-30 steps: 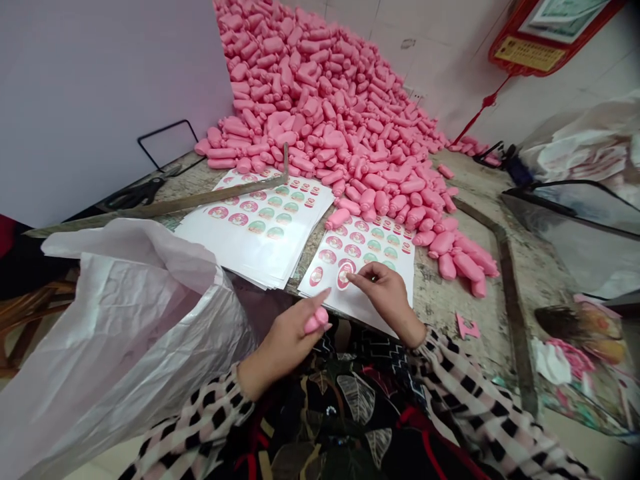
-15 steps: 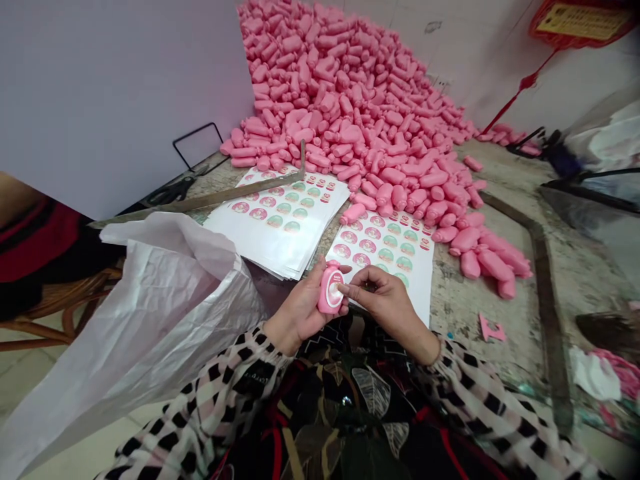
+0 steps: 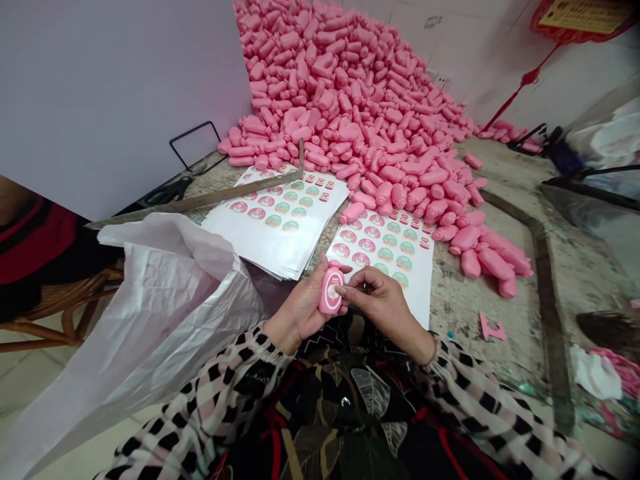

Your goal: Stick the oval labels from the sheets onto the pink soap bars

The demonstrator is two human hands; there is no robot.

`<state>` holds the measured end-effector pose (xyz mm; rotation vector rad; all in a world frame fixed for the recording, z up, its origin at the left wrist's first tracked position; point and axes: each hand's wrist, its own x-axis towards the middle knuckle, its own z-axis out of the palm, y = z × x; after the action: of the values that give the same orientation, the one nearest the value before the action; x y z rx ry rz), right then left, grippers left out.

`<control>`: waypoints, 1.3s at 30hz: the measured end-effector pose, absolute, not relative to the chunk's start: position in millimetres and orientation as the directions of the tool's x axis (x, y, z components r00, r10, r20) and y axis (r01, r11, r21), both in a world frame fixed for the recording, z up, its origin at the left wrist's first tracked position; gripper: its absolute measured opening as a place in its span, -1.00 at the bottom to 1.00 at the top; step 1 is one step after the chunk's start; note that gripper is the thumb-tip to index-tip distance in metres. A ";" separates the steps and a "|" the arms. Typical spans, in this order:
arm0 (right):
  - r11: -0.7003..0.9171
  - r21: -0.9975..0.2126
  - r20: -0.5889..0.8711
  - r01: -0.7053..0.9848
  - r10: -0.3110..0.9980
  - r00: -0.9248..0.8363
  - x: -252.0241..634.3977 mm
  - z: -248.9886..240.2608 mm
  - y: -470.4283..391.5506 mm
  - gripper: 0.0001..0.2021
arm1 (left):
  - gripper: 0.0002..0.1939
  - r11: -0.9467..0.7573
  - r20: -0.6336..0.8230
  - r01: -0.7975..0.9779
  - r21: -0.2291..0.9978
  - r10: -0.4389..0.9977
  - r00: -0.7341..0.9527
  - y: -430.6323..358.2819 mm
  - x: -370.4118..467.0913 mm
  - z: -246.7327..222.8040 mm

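Note:
A small pink plastic bottle (image 3: 325,306) rests in my left hand (image 3: 299,312), whose fingers wrap round it from behind. On the bottle's front is an oval sticker (image 3: 333,293) with a white border and pink centre. The thumb of my right hand (image 3: 383,298) touches this sticker, while the other fingers curl inward with nothing visible in them. Just beyond my hands lies a sheet of round pink and green stickers (image 3: 373,243). Another stack of sticker sheets (image 3: 273,250) sits to its left, partly under a metal bar (image 3: 220,194).
A huge heap of pink bottles (image 3: 350,107) fills the back of the worn table (image 3: 500,273). Black scissors (image 3: 167,191) lie at left, near a white sack (image 3: 175,293). A metal strip (image 3: 543,267) borders the right side. A pink scrap (image 3: 492,327) lies there too.
My right thumb has shifted slightly on the sticker, and more of the sticker shows. My left hand keeps its hold on the bottle.

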<state>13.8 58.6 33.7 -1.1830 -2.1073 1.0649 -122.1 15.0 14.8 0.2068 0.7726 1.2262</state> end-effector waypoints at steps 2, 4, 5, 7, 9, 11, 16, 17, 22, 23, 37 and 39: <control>0.426 -0.699 0.065 0.575 0.838 -0.541 14.4 38.4 55.9 -0.74 | -0.56 0.346 -0.436 -0.753 0.560 0.896 0.086 14.9 -120.9 14.6; 0.534 -0.522 0.083 0.665 0.808 -0.584 15.3 42.8 52.7 -0.71 | -0.55 0.318 -0.439 -0.741 0.592 0.898 0.035 14.6 -119.8 13.0; 0.569 -0.435 0.088 0.698 0.798 -0.596 15.9 44.2 51.5 -0.69 | -0.54 0.300 -0.437 -0.734 0.609 0.899 0.005 14.5 -119.4 11.8; 0.583 -0.334 0.089 0.740 0.801 -0.591 17.3 44.7 50.9 -0.64 | -0.51 0.268 -0.432 -0.719 0.641 0.901 -0.049 14.4 -118.9 9.2; 0.538 -0.359 0.074 0.762 0.831 -0.552 18.4 42.3 53.1 -0.63 | -0.49 0.264 -0.435 -0.696 0.668 0.897 -0.078 14.7 -118.7 7.6; 0.425 -0.509 0.022 0.749 0.876 -0.483 17.5 38.5 56.8 -0.64 | -0.49 0.287 -0.449 -0.658 0.696 0.889 -0.087 15.3 -118.0 7.8; -0.181 -0.956 -0.283 0.233 0.786 -0.549 7.1 31.6 61.3 -0.62 | -0.40 0.376 -0.466 -0.563 0.736 0.885 -0.018 15.0 -111.1 15.6; -0.288 -0.947 -0.313 0.140 0.741 -0.594 5.6 30.7 61.3 -0.63 | -0.38 0.377 -0.446 -0.550 0.745 0.895 0.010 14.1 -109.5 17.5; -0.483 -0.875 -0.387 -0.038 0.745 -0.544 10.8 25.3 61.8 -0.63 | -0.55 0.329 -0.285 -0.458 0.826 0.944 0.165 7.4 -108.2 22.4; -0.487 -0.871 -0.390 -0.061 0.763 -0.516 13.4 24.1 61.1 -0.64 | -0.56 0.319 -0.265 -0.438 0.841 0.947 0.183 6.2 -108.8 22.5; -0.162 -0.761 -0.212 0.629 0.977 -0.006 159.5 23.5 36.3 -0.72 | -0.34 0.096 -0.228 0.316 0.944 0.881 0.414 -3.9 -97.7 -6.7; -0.203 -0.606 -0.244 0.769 0.968 0.063 201.1 16.3 17.6 -0.73 | -0.40 0.127 -0.253 0.319 0.939 0.884 0.393 -3.0 -100.9 -13.7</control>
<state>201.1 17.6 16.3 -2.0310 -1.7436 0.8838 -100.9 -3.0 -13.7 1.4386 1.1545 0.5846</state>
